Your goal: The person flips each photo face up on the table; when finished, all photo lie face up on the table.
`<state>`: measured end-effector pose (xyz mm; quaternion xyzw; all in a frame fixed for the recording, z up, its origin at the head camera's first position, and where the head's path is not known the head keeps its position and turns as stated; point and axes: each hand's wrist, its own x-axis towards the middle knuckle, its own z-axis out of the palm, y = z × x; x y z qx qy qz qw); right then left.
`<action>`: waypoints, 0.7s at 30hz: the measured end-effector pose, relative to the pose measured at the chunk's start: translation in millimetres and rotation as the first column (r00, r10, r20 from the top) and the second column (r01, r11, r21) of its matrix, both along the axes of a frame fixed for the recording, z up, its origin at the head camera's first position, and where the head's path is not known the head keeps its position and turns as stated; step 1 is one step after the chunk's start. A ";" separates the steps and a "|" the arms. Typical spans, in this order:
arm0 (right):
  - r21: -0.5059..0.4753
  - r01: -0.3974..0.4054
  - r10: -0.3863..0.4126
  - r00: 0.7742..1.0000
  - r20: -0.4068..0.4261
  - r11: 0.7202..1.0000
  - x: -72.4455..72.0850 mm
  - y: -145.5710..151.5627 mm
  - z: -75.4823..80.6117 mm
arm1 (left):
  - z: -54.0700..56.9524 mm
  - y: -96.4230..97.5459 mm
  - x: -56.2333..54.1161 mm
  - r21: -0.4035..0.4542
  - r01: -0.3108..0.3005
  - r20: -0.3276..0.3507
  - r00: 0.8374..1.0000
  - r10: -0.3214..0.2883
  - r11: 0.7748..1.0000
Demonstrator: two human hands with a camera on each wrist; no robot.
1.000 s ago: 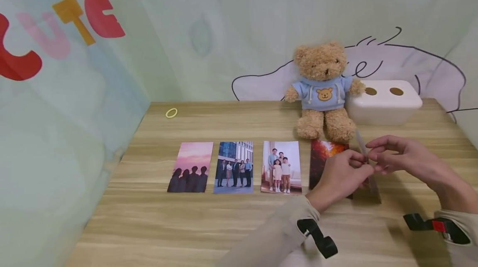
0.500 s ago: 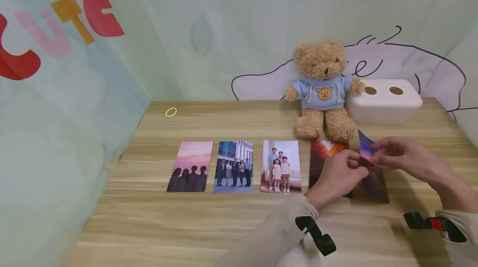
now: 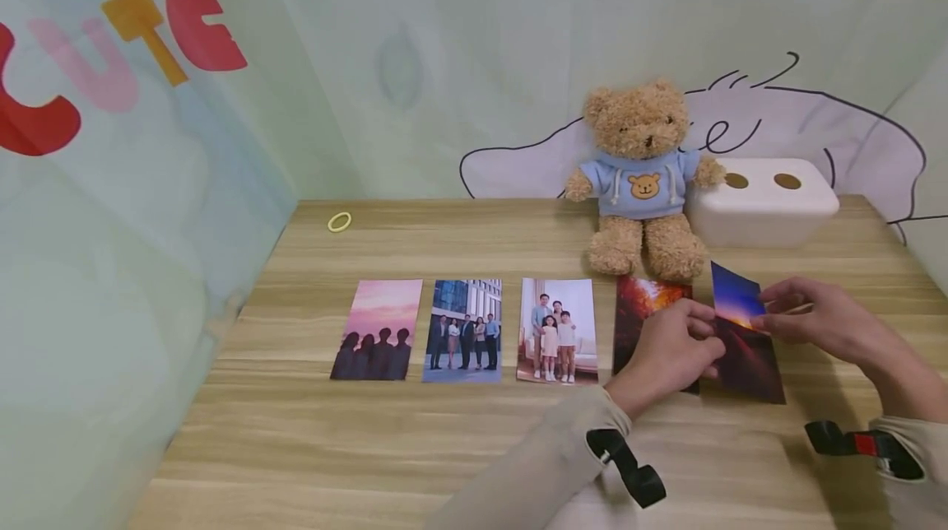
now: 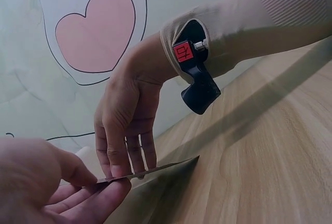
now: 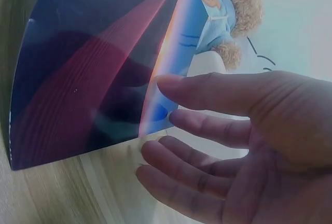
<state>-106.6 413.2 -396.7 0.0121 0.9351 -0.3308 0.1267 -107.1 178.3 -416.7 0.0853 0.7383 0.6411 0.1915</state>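
Between my hands is a photo print of a blue-and-orange sunset over a dark road, tilted up off the table. My left hand pinches its left edge; in the left wrist view, the thumb of that hand lies above the print and fingers are below. At the right edge, my right hand holds it between thumb and index finger, as the right wrist view shows, with the other fingers loosely bent. Under my left hand lies an autumn-tree photo, partly hidden.
Further left in the row lie a family photo, an office-group photo and a pink-sky silhouette photo. A teddy bear sits behind, beside a white box with two holes. A yellow ring lies far left.
The sunset print has turned from nearly edge-on to show its picture. My right hand has shifted slightly right with its edge, and the hands have drawn apart. My left hand has barely moved.
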 end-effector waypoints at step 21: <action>0.010 0.030 -0.030 1.000 0.003 1.000 -1.8 15.4 -4.9 | -6.8 0.5 1.3 -0.012 0.036 -0.022 0.999 -0.036 0.999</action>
